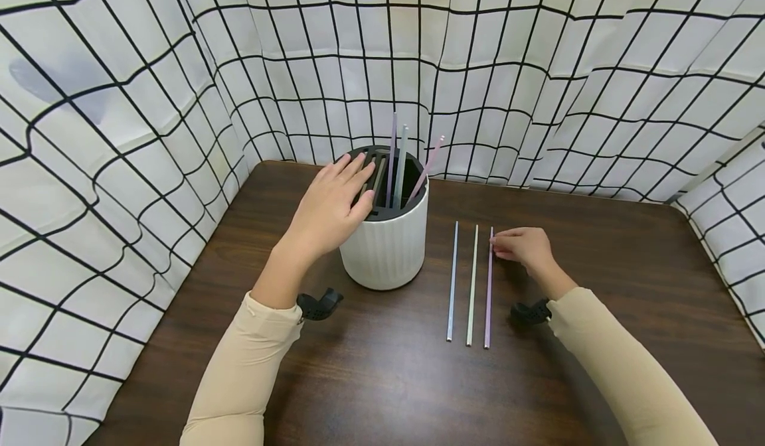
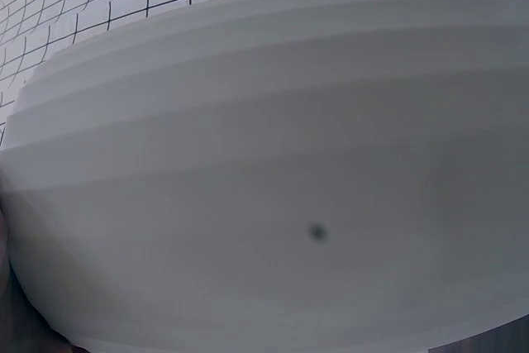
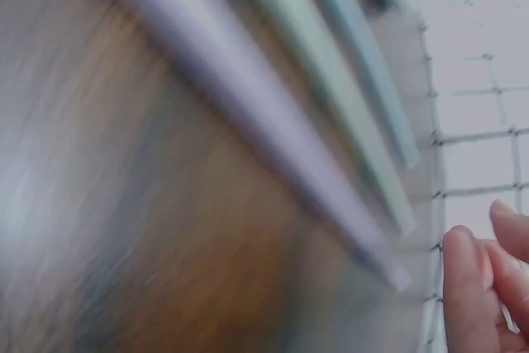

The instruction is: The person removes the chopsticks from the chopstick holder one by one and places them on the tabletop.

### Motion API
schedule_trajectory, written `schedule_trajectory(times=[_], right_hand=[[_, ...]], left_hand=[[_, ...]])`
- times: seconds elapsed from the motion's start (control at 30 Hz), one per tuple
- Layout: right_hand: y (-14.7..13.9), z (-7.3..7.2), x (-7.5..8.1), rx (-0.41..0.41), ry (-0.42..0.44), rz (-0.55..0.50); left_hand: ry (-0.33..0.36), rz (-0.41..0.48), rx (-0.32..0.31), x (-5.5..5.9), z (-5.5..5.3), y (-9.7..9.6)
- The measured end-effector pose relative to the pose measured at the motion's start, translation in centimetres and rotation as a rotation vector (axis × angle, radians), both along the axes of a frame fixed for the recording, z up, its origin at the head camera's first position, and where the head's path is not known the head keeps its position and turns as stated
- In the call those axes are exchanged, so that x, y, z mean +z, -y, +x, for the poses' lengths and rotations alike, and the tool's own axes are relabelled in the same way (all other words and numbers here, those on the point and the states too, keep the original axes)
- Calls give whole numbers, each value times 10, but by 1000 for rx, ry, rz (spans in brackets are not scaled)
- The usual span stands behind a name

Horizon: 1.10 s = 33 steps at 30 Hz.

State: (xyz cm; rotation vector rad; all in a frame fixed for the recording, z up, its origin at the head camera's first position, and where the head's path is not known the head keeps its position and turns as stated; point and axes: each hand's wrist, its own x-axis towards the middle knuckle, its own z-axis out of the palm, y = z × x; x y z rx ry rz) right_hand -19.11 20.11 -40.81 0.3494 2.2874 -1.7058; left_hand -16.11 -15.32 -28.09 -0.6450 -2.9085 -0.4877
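A white ribbed holder (image 1: 384,253) with a black slotted insert stands on the table, seen close up in the left wrist view. My left hand (image 1: 331,200) rests over its left rim, fingers spread. A purple, a pale green and a pink stick (image 1: 429,162) lean upright out of it. To its right lie a thin blue stick (image 1: 452,280), a pale green stick (image 1: 473,287) and a purple stick (image 1: 489,293), side by side. My right hand (image 1: 522,247), fingers loosely bent, is beside the purple stick's far end. The right wrist view shows a gap between fingertips (image 3: 467,245) and stick.
The dark wooden table (image 1: 382,379) is bounded at the back and sides by a white curtain (image 1: 478,87) with black grid lines. Black wrist mounts (image 1: 321,304) sit at both cuffs.
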Motion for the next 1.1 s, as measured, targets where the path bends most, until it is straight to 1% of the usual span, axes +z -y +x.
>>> schedule_trajectory(times=[0.07, 0.17, 0.33, 0.47, 0.63, 0.8, 0.87, 0.97, 1.1], right_hand=[[4, 1, 7, 17, -56, -7], [14, 2, 26, 45, -128, -49], [38, 5, 61, 79, -239, -178], [54, 9, 80, 99, -286, -277], [69, 7, 93, 121, -358, -329], [82, -1, 103, 126, -431, -441], [85, -4, 106, 136, -435, -494], [88, -10, 110, 158, -420, -541], [89, -14, 114, 208, -406, -542]], left_hand=[[-3, 0, 2, 1, 0, 0], [-5, 0, 9, 1, 0, 1], [4, 1, 11, 0, 0, 2], [7, -1, 10, -2, 1, 2], [2, -4, 8, -5, 1, 3], [-5, 3, 5, -5, 1, 3], [-7, 1, 4, -4, 1, 2], [-5, -3, 5, -3, 1, 2], [-6, -5, 5, -1, 1, 1]])
